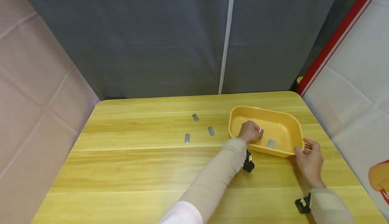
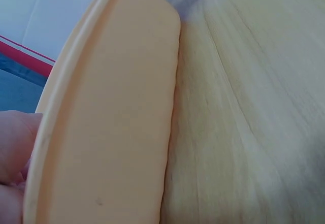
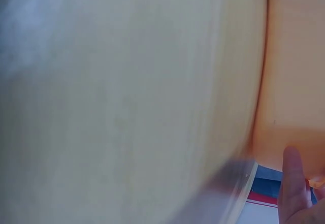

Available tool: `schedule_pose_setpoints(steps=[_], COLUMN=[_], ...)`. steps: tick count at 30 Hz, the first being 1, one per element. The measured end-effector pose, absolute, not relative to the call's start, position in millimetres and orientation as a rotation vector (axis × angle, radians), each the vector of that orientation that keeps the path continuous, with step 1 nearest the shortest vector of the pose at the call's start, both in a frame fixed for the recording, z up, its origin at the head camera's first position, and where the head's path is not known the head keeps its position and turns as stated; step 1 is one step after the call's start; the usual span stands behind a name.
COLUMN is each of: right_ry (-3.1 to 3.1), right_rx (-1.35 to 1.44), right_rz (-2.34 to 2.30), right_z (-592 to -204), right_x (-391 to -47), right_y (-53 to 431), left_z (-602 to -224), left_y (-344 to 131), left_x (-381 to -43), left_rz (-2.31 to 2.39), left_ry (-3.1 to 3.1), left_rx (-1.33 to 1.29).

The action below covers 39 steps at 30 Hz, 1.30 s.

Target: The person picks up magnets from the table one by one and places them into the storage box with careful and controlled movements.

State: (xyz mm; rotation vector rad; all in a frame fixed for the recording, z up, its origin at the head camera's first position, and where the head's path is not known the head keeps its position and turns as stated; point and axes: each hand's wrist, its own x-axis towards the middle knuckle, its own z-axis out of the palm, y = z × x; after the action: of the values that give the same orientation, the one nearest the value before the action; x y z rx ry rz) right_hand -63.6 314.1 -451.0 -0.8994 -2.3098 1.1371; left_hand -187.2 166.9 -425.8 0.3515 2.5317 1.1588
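Observation:
A yellow tray [image 1: 281, 115] stands at the right of the table. My left hand [image 1: 250, 131] reaches over its near wall and pinches a small grey rectangular piece [image 1: 261, 132] inside. Another grey piece [image 1: 270, 144] lies flat on the tray floor. At the tray's near right corner, my right hand [image 1: 310, 159] grips the rim. In the left wrist view, the tray's outer wall [image 2: 109, 102] hides most of my left hand [image 2: 15, 158]. My right hand's finger [image 3: 293, 176] touches the outer wall in the right wrist view.
Left of the tray, three more grey pieces lie apart on the wooden table [image 1: 127, 170]: one farther back [image 1: 195, 117], one near the tray [image 1: 211, 131] and one to the left [image 1: 187, 138]. A dark curtain [image 1: 152, 48] hangs behind the table, and pale sheets flank it.

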Motion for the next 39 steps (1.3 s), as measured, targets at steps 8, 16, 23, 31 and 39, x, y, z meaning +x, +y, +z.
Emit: schedule_pose_setpoints(steps=[8,16,23,31,39], right_ry=[-2.302,-2.307,-2.308,-2.316,-2.323], right_rx=[-0.894,-0.899,-0.894,-0.886,-0.896], right_rz=[1.142,1.116,1.147,1.144,1.164], right_z=[-448.8,-448.4,-446.6,-447.6,-450.6], right_x=[-64.6,-63.3,-65.3,-64.6,-62.6], right_y=[313.0,314.4,314.2,314.4,314.0], left_z=[-427.0,-425.5,-423.2,-423.2,-427.6], left_y=[167.3,170.5,173.1,172.5,169.3], left_x=[-190.8,-188.9,-188.2,-186.4,-185.3], left_rz=[1.092,0.954,0.947,0.927,0.942], left_ry=[2.558,2.554,2.593,2.581,2.592], left_rx=[0.346,0.276,0.151,0.135,0.184])
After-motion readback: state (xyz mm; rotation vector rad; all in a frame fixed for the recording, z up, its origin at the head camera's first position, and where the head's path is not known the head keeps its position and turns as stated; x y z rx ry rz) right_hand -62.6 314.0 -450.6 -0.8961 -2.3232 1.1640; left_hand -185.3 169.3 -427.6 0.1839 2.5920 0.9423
